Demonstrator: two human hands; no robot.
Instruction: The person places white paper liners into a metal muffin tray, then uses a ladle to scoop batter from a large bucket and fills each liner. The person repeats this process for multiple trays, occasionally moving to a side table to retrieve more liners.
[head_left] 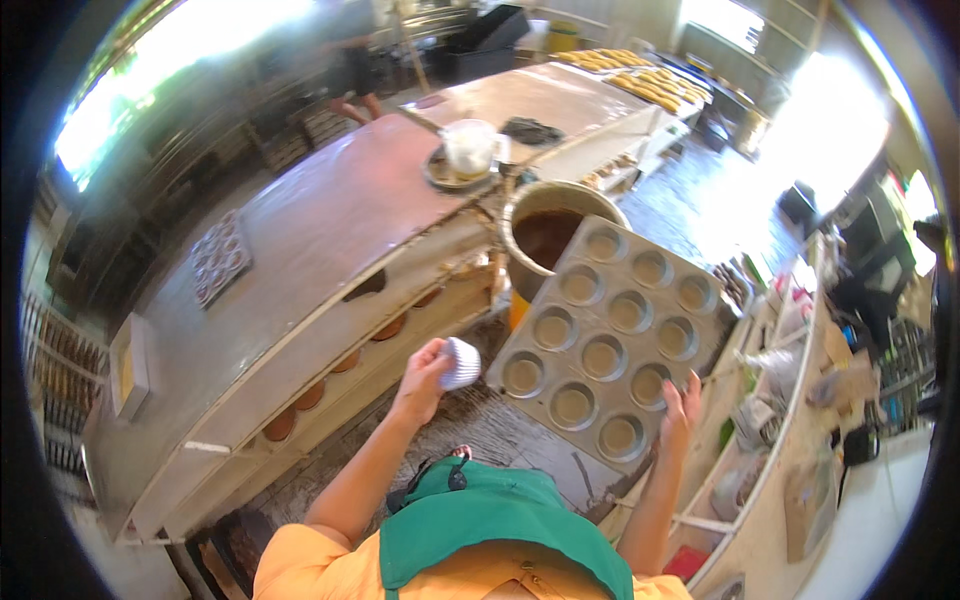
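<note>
White pleated paper cupcake liners [461,363], which look nested in a stack, are pinched in my left hand [422,382], left of the muffin tin. The grey metal muffin tin [590,362] is tilted in front of me, its several round cups facing up and no liners in them. My right hand [681,413] grips the tin's near right edge, fingers at the rim; part of its grip is hidden. Beyond the tin's far end stands a large round bucket [516,232] with dark brown contents. Whether the tin rests on the bucket's rim I cannot tell.
A long worktable [330,215] runs along the left, with a filled tray [221,257] and a white pitcher [470,147] on it. Trays of yellow dough pieces [650,88] lie at its far end. Cluttered shelving [745,480] borders my right. A person [352,65] stands beyond the table.
</note>
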